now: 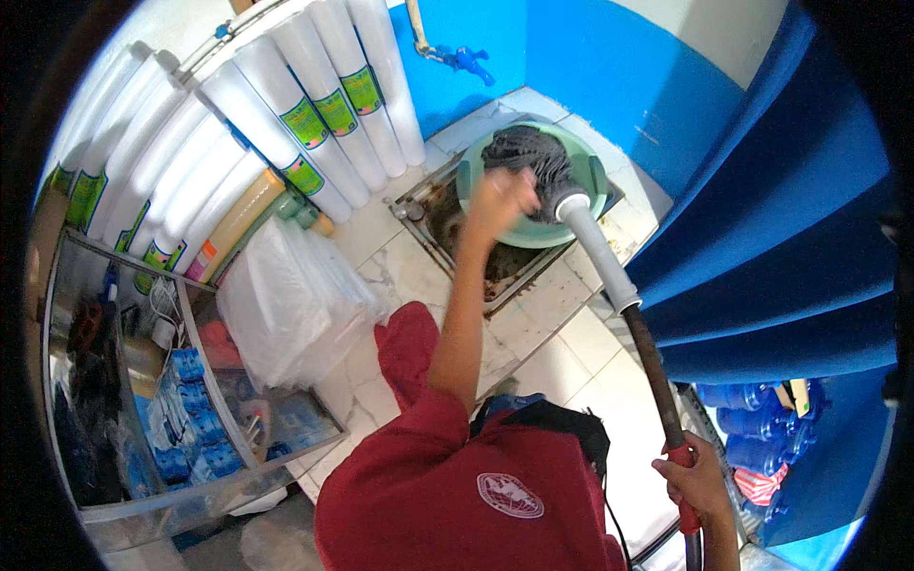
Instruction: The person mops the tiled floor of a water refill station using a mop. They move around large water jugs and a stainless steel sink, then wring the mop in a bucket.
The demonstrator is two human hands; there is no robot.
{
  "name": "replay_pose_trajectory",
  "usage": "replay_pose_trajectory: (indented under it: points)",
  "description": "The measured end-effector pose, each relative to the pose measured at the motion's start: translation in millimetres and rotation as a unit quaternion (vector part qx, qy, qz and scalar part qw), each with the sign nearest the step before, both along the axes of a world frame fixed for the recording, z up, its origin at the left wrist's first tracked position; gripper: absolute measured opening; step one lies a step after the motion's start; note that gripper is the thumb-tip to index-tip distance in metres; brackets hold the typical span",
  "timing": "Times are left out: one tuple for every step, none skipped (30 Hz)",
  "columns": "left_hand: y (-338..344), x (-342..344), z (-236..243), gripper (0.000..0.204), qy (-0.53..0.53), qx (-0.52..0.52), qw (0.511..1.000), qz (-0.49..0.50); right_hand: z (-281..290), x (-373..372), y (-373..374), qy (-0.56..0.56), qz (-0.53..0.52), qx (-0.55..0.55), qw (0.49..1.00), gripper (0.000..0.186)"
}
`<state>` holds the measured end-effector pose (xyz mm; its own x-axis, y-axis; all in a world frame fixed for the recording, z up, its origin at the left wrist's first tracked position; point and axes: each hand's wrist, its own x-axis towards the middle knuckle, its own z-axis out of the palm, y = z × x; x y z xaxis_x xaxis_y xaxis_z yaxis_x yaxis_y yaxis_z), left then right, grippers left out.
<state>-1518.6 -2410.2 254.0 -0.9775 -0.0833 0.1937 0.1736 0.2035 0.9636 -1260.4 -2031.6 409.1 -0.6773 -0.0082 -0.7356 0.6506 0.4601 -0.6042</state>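
Observation:
A mop with a dark string head (526, 157) rests in a light green basin (598, 181). Its grey-white plastic socket (598, 249) joins a dark pole that slants down to the right. Around the red part of the pole (687, 519) the fingers of my right hand (703, 481) are wrapped. My left hand (503, 202) is at the near-left side of the mop head, in front of the wet-looking strands. Motion smears its fingers, so whether they grip the strands is unclear. The bottom of the basin is hidden by the mop.
The basin stands over a dirty metal-framed floor drain (503, 290). A blue tap (466, 63) sticks out of the wall. Tall white filter cartridges (286, 90), a pile of clear plastic bags (286, 305) and a glass display case (205, 476) line the left. A blue curtain (790, 238) hangs at right.

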Motion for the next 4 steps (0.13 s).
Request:
replay_pose_trajectory:
  points:
    - [-26, -17, 13, 0.033, 0.058, -0.045, 0.987, 0.141, 1, 2, -1, -0.001, -0.002, 0.000, 1.000, 0.023]
    - [-57, -42, 36, 0.027, 0.193, -0.177, 0.938, 0.227, 3, 2, -1, 0.002, -0.004, 0.001, 1.000, 0.023]
    - [-82, -69, 64, 0.032, 0.250, -0.229, 0.908, 0.246, 7, -1, 1, 0.001, -0.008, 0.005, 1.000, 0.023]
    - [-96, -96, 93, 0.032, 0.297, -0.255, 0.879, 0.271, 7, 2, -1, 0.000, -0.009, 0.006, 1.000, 0.023]
